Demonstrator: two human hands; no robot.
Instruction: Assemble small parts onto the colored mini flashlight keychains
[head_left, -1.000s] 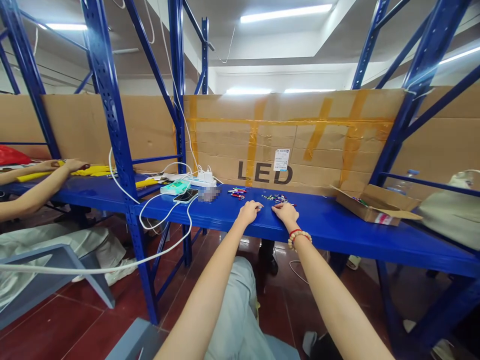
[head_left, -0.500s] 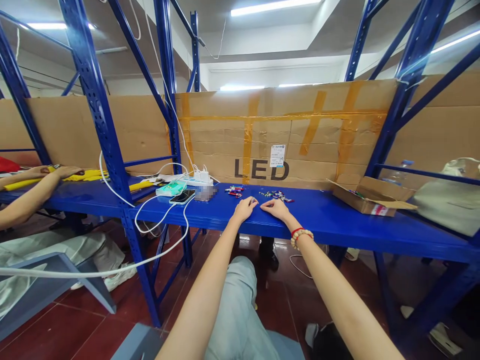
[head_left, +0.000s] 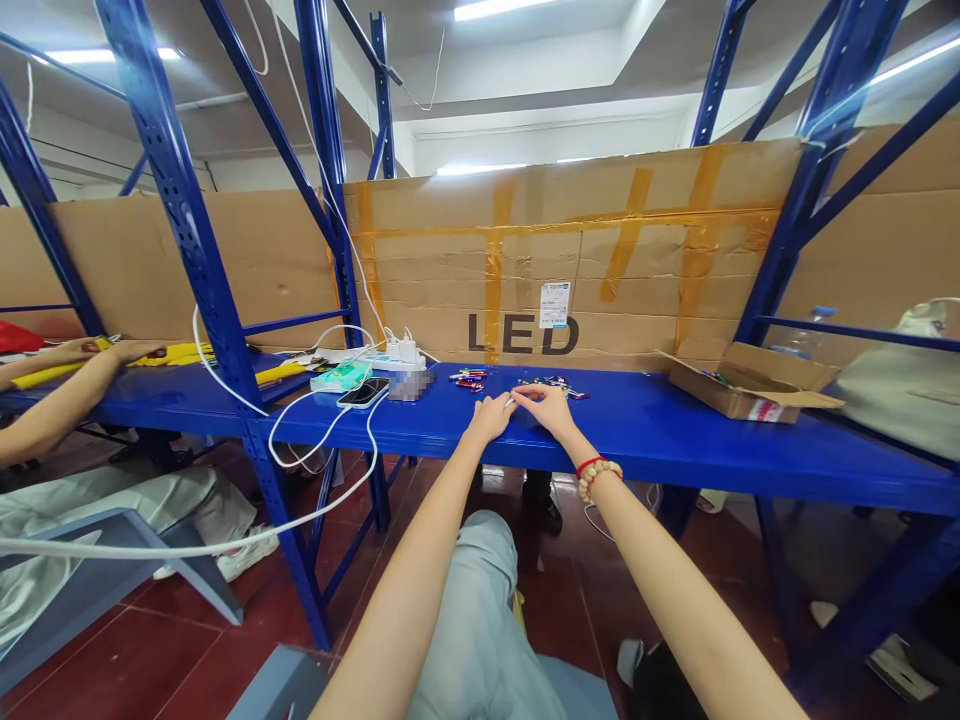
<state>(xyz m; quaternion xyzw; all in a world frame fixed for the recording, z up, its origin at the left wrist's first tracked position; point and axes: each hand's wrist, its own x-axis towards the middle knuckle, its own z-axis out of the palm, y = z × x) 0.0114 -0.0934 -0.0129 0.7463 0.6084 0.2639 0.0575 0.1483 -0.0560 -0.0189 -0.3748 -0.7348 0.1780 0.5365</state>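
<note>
My left hand [head_left: 492, 416] and my right hand [head_left: 544, 408] meet over the front part of the blue table [head_left: 630, 425]. Their fingertips pinch together around something small and pale, too tiny to name. Just behind my right hand lies a pile of small metallic pieces [head_left: 559, 384], partly hidden by the fingers. Beyond my left hand is a second small heap of red, blue and silver pieces [head_left: 470, 378]. Beads and a red cord circle my right wrist.
An open cardboard box [head_left: 739, 385] stands on the right, with a pale bag [head_left: 900, 390] beyond it. To the left are a phone [head_left: 364, 393], a white power strip [head_left: 401, 350] and looping cables. Another person's hands [head_left: 127, 352] handle yellow material at far left.
My right hand has moved left, and its fingertips now touch those of my left hand. A gap showed between the hands before. The view has shifted slightly.
</note>
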